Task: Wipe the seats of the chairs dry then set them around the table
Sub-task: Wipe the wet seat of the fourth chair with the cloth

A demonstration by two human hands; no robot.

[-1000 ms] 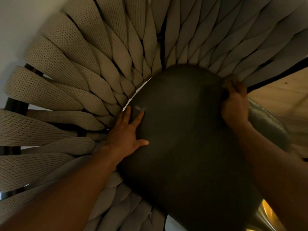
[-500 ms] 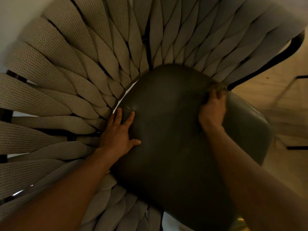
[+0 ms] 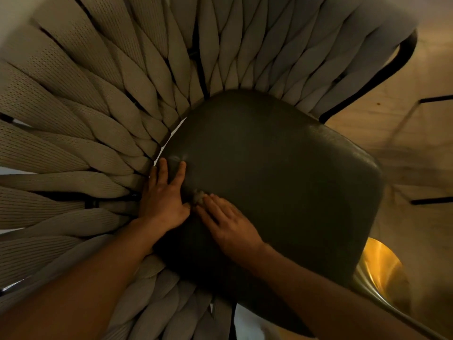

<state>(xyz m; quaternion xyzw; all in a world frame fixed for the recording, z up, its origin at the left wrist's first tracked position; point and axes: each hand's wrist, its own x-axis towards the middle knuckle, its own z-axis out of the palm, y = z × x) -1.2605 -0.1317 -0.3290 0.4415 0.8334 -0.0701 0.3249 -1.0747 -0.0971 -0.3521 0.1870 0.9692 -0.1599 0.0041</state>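
Woven beige straps fan out along the left of the view, forming the curved back and side of the chair, with a dark frame showing through the gaps and curving round at the upper right. At the strap edge the left hand lies flat, fingers straight and spread, pressing on the left edge of the dark seat cushion and gripping nothing; in my judgement it is there to steady the cushion while the other hand works. Just beside its thumb, a small pale wad, probably the cloth, peeks out on the seat. The right hand lies over it with fingers nearly straight, pressing it down rather than clutching it, which suits a wiping stroke near the seat's left side. How much cloth sits under the palm cannot be told.

The seat fills the middle of the view, 1 smooth, leather-like pad, dark olive, with a faint sheen and fine speckle along its right rim that may be moisture. Further right lie a pale wooden floor and a shiny brass-coloured base below the seat's corner. No table can be told with certainty.
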